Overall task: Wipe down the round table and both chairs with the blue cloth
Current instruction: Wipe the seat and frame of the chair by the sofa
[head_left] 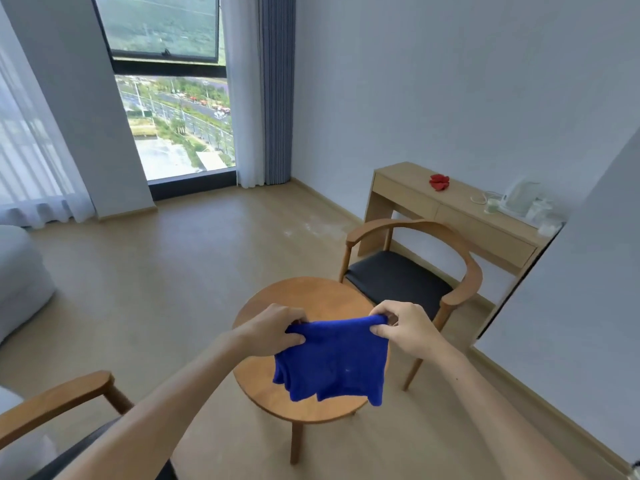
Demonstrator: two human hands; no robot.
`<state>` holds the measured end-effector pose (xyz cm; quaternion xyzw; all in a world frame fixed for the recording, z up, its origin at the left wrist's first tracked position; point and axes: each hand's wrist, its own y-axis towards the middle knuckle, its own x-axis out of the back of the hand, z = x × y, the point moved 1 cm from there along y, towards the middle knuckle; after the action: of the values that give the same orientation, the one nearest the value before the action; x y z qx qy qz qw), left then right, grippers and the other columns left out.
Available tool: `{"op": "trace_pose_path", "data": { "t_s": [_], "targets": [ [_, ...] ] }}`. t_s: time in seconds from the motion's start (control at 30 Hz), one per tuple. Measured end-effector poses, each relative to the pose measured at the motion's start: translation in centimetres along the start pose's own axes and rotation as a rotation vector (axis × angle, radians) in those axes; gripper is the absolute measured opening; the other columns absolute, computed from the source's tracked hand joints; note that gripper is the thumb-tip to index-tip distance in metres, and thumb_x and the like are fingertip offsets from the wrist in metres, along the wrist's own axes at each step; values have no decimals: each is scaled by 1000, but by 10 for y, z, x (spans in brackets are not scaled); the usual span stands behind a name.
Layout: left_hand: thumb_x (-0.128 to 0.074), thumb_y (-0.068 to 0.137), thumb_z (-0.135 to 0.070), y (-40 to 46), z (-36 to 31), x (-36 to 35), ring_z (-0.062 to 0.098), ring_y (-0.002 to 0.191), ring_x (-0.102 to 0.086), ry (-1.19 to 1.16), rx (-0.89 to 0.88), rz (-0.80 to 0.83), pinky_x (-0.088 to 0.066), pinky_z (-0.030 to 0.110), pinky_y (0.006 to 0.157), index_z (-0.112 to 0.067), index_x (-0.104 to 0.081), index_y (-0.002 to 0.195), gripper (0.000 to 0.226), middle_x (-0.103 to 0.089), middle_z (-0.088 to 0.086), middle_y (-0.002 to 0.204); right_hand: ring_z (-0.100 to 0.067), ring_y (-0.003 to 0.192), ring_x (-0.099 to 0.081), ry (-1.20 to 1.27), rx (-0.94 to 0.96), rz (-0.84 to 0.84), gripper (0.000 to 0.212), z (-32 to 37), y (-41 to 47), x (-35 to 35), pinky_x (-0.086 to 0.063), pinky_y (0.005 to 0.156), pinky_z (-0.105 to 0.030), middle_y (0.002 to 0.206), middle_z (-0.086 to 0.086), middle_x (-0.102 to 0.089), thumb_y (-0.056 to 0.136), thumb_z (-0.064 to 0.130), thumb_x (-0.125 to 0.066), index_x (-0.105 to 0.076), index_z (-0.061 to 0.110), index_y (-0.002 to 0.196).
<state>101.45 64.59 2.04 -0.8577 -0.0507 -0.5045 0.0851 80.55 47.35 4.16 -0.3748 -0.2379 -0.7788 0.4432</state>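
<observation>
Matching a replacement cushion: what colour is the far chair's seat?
Black seat, wooden frame; head view.

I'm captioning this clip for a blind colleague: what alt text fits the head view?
Two hands, left hand and right hand, hold a blue cloth stretched by its top corners above a round wooden table. A chair with a black seat stands beyond it, another chair at lower left.
</observation>
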Motion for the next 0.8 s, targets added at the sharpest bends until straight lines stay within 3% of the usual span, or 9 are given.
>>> {"op": "trace_pose_path", "data": {
  "t_s": [0.13,0.23,0.37,0.47,0.53,0.63,0.7,0.8],
  "targets": [
    [-52,85,-18,67,-6,-6,4,76,-54,-50,85,-51,-45,21,65,-38,-51,81,20,-59,-15,80,3,84,-61,85,60,29,18,-52,44,31,-48,68,-7,82,16,-65,87,20,-67,-60,35,90],
    [-51,84,-11,104,-11,-1,15,78,-56,-34,185,-139,-48,30,68,-26,-58,84,16,-60,-7,82,-1,82,-63,124,138,50,18,-66,79,55,-51,70,-10,81,17,-66,87,19,-67,-60,35,92],
    [-45,92,-11,127,-16,18,22,99,-47,38,459,-396,-41,31,76,-14,-54,109,19,-47,-1,106,-3,77,-61,127,274,42,15,-43,131,69,-52,67,-17,80,15,-66,87,21,-66,-61,34,93],
    [-49,93,-24,127,-31,44,19,76,-49,22,502,-640,-32,27,58,-19,-45,87,8,-50,-4,87,-6,76,-61,151,347,-7,8,-9,166,68,-50,65,-19,81,11,-67,86,25,-68,-67,23,94],
    [-56,87,-38,124,-46,56,16,65,-52,-92,435,-589,-36,25,54,-24,-43,73,24,-53,-9,71,-4,75,-60,163,376,-47,11,14,183,67,-47,64,-13,80,11,-67,83,27,-71,-68,19,90],
    [-62,76,-52,115,-60,58,8,64,-57,-181,408,-412,-47,23,60,-27,-47,68,30,-59,-9,68,2,70,-56,166,399,-111,12,43,199,66,-43,60,-7,77,11,-64,82,27,-72,-69,19,90],
    [-65,77,-45,107,-56,61,11,67,-57,-143,446,-364,-48,26,61,-28,-45,70,28,-58,-7,71,0,69,-55,181,400,-141,13,57,205,66,-41,58,-8,78,7,-66,82,26,-72,-71,16,91],
    [-64,81,-24,90,-42,67,9,62,-49,-112,423,-314,-37,18,55,-28,-40,68,27,-49,-11,67,-5,68,-58,207,403,-156,12,68,208,67,-45,58,-13,76,6,-65,84,25,-71,-69,15,90]
  ]
}}
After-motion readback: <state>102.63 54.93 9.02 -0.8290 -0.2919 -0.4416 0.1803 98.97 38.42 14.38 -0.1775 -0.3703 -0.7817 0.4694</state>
